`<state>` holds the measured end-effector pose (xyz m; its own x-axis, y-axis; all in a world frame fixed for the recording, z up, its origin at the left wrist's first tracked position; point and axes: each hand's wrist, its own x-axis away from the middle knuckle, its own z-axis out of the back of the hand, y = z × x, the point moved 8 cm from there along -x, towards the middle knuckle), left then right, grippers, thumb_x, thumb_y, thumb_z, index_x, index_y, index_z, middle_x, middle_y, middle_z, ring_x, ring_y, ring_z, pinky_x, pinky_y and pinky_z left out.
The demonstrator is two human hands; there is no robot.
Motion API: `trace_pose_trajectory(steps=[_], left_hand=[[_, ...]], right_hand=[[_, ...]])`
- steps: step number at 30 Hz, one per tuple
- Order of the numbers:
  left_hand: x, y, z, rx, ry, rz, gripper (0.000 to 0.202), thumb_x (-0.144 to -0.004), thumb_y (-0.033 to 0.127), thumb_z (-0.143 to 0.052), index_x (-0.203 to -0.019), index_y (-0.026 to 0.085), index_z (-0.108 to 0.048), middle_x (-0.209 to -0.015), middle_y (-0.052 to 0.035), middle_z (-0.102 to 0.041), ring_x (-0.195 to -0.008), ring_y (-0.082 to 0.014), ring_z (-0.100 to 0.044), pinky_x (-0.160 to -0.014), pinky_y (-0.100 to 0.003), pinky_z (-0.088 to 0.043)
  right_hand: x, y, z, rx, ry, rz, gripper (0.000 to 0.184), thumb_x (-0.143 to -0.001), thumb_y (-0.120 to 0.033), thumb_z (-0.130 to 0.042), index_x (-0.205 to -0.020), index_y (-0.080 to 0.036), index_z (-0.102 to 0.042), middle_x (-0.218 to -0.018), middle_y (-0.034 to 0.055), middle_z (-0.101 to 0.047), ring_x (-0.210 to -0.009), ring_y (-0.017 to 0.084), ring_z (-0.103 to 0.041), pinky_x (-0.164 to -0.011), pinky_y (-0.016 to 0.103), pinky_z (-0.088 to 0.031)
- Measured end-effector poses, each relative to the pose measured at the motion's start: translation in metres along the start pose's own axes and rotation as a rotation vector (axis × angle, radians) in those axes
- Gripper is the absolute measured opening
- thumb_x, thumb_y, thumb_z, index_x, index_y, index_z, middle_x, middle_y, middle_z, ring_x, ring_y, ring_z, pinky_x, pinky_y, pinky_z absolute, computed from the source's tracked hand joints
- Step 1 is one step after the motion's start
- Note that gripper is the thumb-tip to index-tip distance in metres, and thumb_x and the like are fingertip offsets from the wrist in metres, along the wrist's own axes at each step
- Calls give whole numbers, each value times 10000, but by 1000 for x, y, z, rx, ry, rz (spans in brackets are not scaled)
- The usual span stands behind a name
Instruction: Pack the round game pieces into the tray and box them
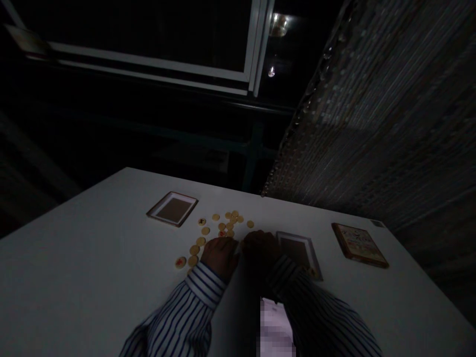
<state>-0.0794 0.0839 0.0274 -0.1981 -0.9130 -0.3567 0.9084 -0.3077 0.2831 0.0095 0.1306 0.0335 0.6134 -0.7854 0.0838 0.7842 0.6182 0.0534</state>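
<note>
Round wooden xiangqi pieces [194,250] lie scattered on the white table [111,267], most with a plain face up. A few show markings, among them a red-marked piece [180,262] and a dark-marked piece [202,221]. Over the near edge of this scatter is my left hand [220,257], fingers curled down beside the pieces. Close on its right, my right hand [262,248] is also curled, in deep shadow. What either hand holds is hidden. An open shallow tray [316,258] lies just right of my right hand, with a few pieces at its near end.
Another shallow tray [154,216] lies at the back left. On the right is a flat box [360,245] with a printed top, and a small card [378,223] lies at the far corner. A bead curtain [357,124] hangs behind the table's right side. The room is dim.
</note>
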Motion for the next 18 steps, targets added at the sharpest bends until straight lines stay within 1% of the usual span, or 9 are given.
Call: trace_pose_trajectory(steps=[3, 8, 11, 16, 18], left_hand=[[0, 0, -1, -8, -13, 19, 334, -744, 307, -492, -1041, 172, -564, -1038, -96, -615, -949, -256, -553, -808, -419, -432], [0, -3, -4, -5, -40, 30, 345, -746, 315, -488, -1054, 176, -556, -1041, -96, -613, -956, -254, -552, -812, -414, -428], [0, -4, -7, -3, -55, 29, 338, -745, 320, -489, -1040, 173, -563, -1030, -94, -618, -949, -253, -557, -807, -410, -430], [0, -4, -3, 4, 9, 63, 320, -728, 307, -514, -1013, 175, -577, -1008, -88, -629, -933, -247, -563, -812, -400, -429], [0, -2, -2, 15, 11, 57, 315, -726, 304, -516, -1004, 171, -582, -996, -87, -634, -925, -245, -568, -809, -399, -433]], right_hand=[[2, -2, 2, -17, 14, -1, 226, -837, -317, -396, -925, -202, -569, -961, 74, -601, -903, 218, -514, -710, 339, -352], [7, -7, 10, -51, 73, 40, 204, -833, -286, -413, -917, -185, -570, -950, 70, -605, -897, 203, -510, -727, 330, -337], [7, -7, 9, -66, 69, 39, 199, -833, -270, -415, -919, -188, -573, -942, 68, -610, -900, 198, -511, -726, 325, -332], [6, -6, 6, -72, 78, 52, 210, -846, -265, -390, -902, -188, -577, -929, 71, -615, -891, 196, -512, -728, 324, -326], [7, -6, 7, -77, 82, 60, 212, -846, -267, -391, -900, -190, -580, -923, 69, -618, -884, 196, -514, -726, 320, -327]])
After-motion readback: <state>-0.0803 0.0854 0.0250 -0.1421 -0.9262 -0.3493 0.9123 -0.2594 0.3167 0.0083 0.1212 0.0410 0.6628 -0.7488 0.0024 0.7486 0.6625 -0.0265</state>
